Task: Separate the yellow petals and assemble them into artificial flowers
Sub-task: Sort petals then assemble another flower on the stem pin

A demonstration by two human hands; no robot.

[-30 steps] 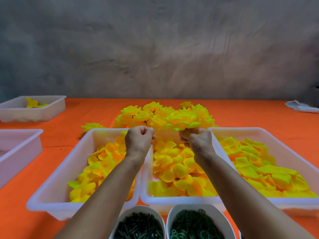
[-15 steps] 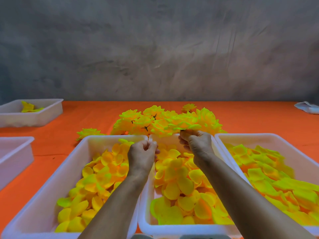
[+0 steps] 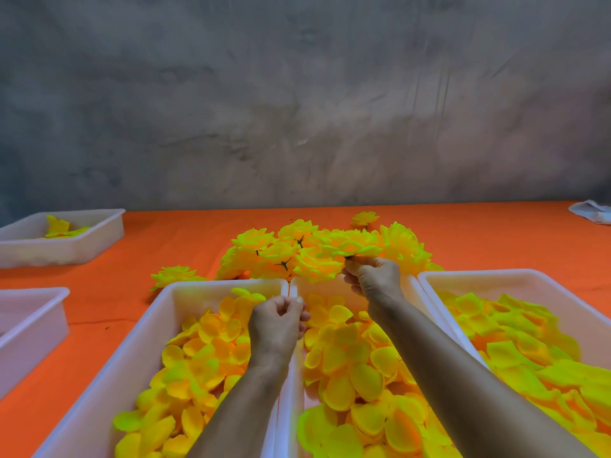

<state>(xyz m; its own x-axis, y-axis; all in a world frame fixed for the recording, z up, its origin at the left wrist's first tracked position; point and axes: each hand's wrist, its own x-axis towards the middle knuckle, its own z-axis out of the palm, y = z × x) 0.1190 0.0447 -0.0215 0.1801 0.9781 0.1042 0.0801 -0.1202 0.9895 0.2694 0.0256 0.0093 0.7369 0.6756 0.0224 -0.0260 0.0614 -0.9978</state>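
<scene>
A pile of assembled yellow flowers [image 3: 274, 252] lies on the orange table behind three white trays. My right hand [image 3: 375, 279] pinches the dark stem under one yellow flower [image 3: 350, 247] at the pile's front edge. My left hand [image 3: 279, 320] hovers as a closed fist over the gap between the left tray [image 3: 185, 289] and the middle tray [image 3: 330, 285]; nothing shows in it. Loose yellow petals [image 3: 350, 361] fill both trays. The right tray [image 3: 496, 279] holds larger greenish-yellow petals [image 3: 515, 338].
A single flower [image 3: 173, 274] lies left of the pile. Two more white trays [image 3: 82, 246] [image 3: 39, 322] stand at the left; the far one holds a few petals. A white cloth [image 3: 591, 211] lies at the far right. A grey wall rises behind the table.
My left hand has dropped back toward me, away from the flower. My right hand still holds the flower at the pile. The view has tilted up, hiding the two bowls at the near edge.
</scene>
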